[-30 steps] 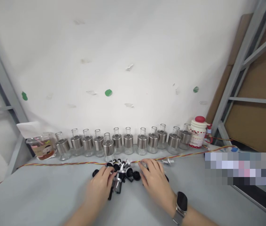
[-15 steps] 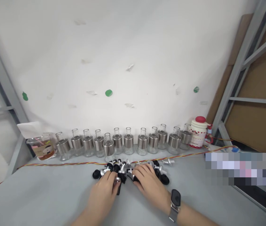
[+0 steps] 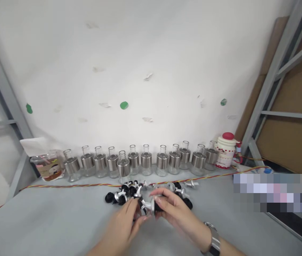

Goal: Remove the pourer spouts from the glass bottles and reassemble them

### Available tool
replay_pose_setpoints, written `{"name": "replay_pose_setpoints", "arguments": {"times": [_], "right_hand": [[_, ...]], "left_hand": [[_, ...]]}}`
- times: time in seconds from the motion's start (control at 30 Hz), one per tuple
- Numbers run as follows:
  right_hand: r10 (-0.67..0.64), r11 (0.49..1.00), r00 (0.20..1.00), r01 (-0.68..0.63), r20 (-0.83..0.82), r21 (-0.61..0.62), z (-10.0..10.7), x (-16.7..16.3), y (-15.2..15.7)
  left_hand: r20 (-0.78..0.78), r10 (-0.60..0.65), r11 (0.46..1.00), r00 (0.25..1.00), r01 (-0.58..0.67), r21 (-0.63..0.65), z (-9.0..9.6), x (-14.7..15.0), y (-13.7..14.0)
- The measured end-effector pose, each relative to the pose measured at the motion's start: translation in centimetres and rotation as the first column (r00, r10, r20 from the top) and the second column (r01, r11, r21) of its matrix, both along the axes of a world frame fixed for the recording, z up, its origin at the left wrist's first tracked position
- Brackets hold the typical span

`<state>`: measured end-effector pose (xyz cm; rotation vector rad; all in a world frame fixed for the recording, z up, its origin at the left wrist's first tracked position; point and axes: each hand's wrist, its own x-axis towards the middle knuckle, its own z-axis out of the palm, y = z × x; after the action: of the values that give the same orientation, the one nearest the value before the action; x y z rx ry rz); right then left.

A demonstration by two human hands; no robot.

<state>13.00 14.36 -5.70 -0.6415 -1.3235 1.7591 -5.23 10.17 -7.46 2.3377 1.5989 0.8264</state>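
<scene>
Between the thumb and fingers of my right hand [image 3: 176,211] is a bottle pour spout [image 3: 152,206], held on its side. Its silver collar and curved nozzle point left and its black stopper lies under my fingers. My left hand [image 3: 125,218] is closed at the nozzle end, where silver and black parts show between the fingers; whether they belong to a second spout I cannot tell. Just beyond both hands lies a loose pile of silver-and-black pour spouts [image 3: 119,195], partly covered by my fingers.
Several glass bottles [image 3: 146,160] with steel bands stand uncapped in a row along the wall. A twisted red-yellow wire [image 3: 86,185] runs before them. A plastic container [image 3: 49,170] sits left, a white-and-red jar [image 3: 225,154] right. Metal frame posts [image 3: 266,76] flank the table.
My right hand has lifted from the pile and turned palm inward, now with a pour spout in its fingers. My left hand has moved slightly right, toward it.
</scene>
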Motion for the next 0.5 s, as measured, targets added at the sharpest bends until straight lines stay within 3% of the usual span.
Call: {"name": "replay_pose_setpoints", "arguments": {"times": [0.1,0.2,0.5], "right_hand": [[0.044,0.994,0.999,-0.044,-0.005,-0.096,-0.5,-0.4,-0.1],[0.073,0.991,0.997,-0.071,0.011,-0.116,-1.1,-0.5,0.1],[0.071,0.994,0.981,-0.054,0.180,-0.096,-2.0,-0.7,0.1]], "left_hand": [[0.020,0.010,0.996,1.000,-0.008,-0.089,-0.3,0.1,0.2],[0.035,0.020,0.994,0.999,-0.016,-0.110,-0.3,0.0,0.2],[-0.296,-0.055,0.992,0.954,0.086,0.096,1.7,0.3,-0.6]]}}
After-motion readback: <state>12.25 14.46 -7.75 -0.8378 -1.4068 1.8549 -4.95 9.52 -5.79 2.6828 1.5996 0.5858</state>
